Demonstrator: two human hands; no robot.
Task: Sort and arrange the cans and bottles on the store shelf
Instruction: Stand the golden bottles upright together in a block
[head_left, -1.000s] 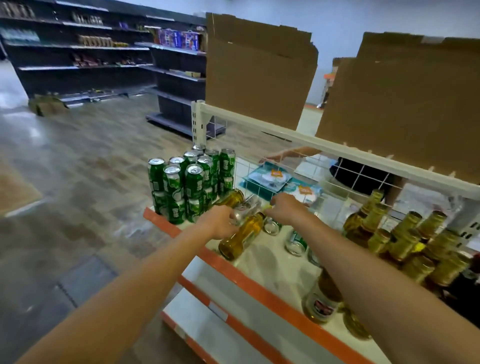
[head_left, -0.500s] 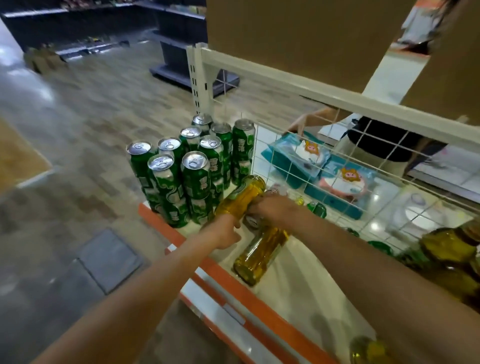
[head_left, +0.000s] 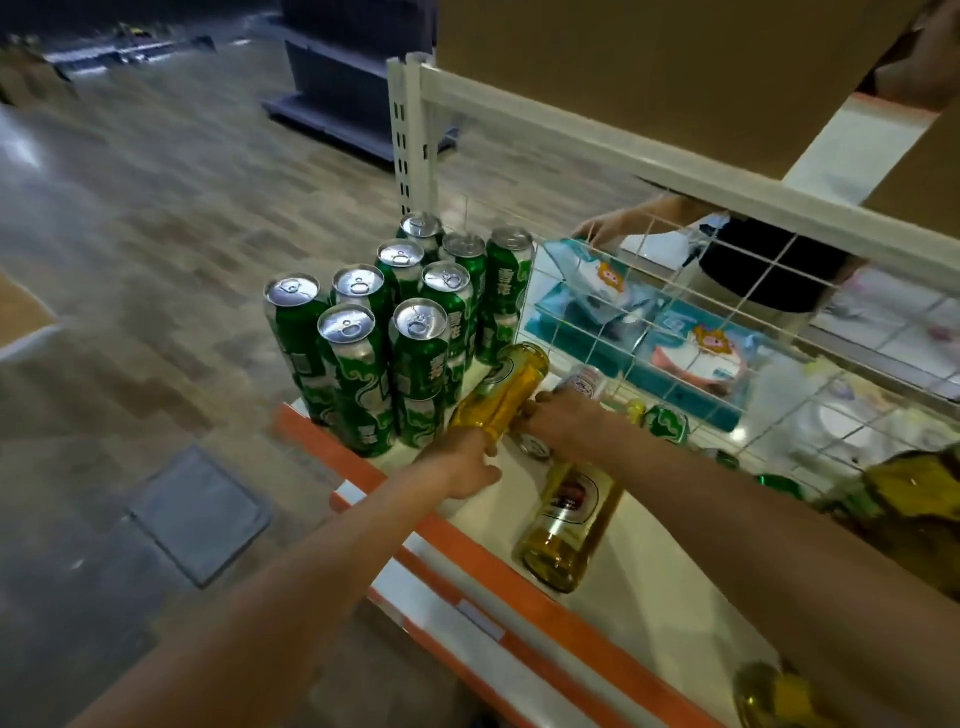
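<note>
Left hand (head_left: 470, 470): fingers wrapped round the neck end of an amber bottle (head_left: 501, 397), which is held tilted, base pointing up and away, just beside the green cans. Right hand (head_left: 563, 422): back toward the camera, resting over the neck end of a second amber bottle (head_left: 566, 519) that lies on its side on the shelf (head_left: 660, 613); fingers hidden, so its grip cannot be told. Under and beside this hand: a silver-topped can (head_left: 535, 446) and a red-labelled can (head_left: 583, 382), both on their sides. Green cans (head_left: 395, 338): nine tops showing, upright, packed together at the shelf's left end. Further green cans (head_left: 667, 423) lie loose against the wire grid (head_left: 691, 291) at the shelf's back. Foil-capped bottles (head_left: 914, 499), blurred, at the right edge. Behind the grid: teal packs (head_left: 576, 322) and another person (head_left: 769, 265).
</note>
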